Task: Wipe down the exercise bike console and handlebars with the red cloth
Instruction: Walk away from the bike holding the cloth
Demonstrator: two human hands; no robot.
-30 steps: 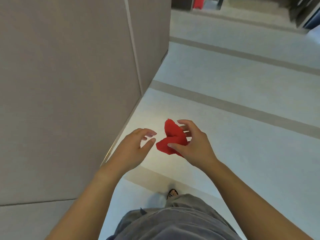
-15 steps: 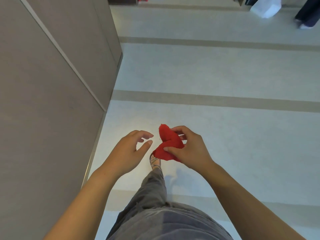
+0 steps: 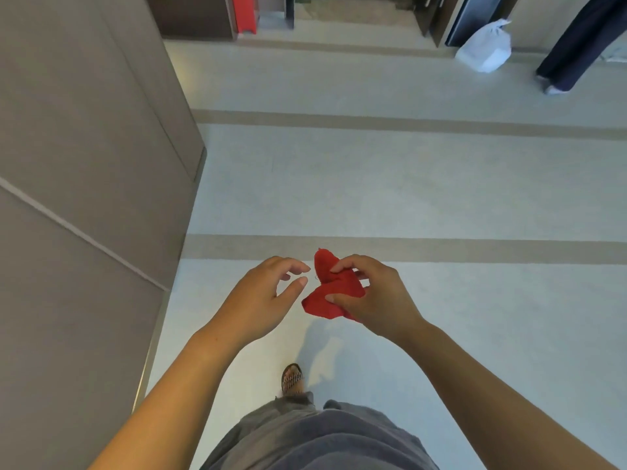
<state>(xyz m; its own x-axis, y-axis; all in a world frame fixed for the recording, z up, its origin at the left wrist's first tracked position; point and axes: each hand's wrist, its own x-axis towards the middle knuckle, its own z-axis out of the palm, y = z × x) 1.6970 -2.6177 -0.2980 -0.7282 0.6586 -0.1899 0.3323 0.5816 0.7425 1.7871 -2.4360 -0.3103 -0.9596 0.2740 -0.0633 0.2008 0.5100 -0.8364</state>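
Pinched between the thumb and curled fingers of the right hand (image 3: 380,296), the crumpled red fabric cloth (image 3: 334,293) sits in the same hold as half a second ago, one rounded lobe poking up above the fingertips and a flatter fold hanging under the thumb. Just left of that grip the left hand (image 3: 261,296) remains loosely spread, thumb and forefinger apart, close to the cloth but not touching it, much as before. What has changed is the surroundings: the grey panelled wall (image 3: 84,198) to the left of the grip has slid further aside, and more of the pale striped floor (image 3: 407,184) shows beyond it. The sandalled foot (image 3: 291,378), which was right under the cloth, now lies well below the grip, near the grey trousers (image 3: 315,439). Far beyond the grip and to its right, the white knotted plastic bag (image 3: 485,50) and another person's dark trouser leg (image 3: 563,45) show more fully than before. No exercise bike appears in view.
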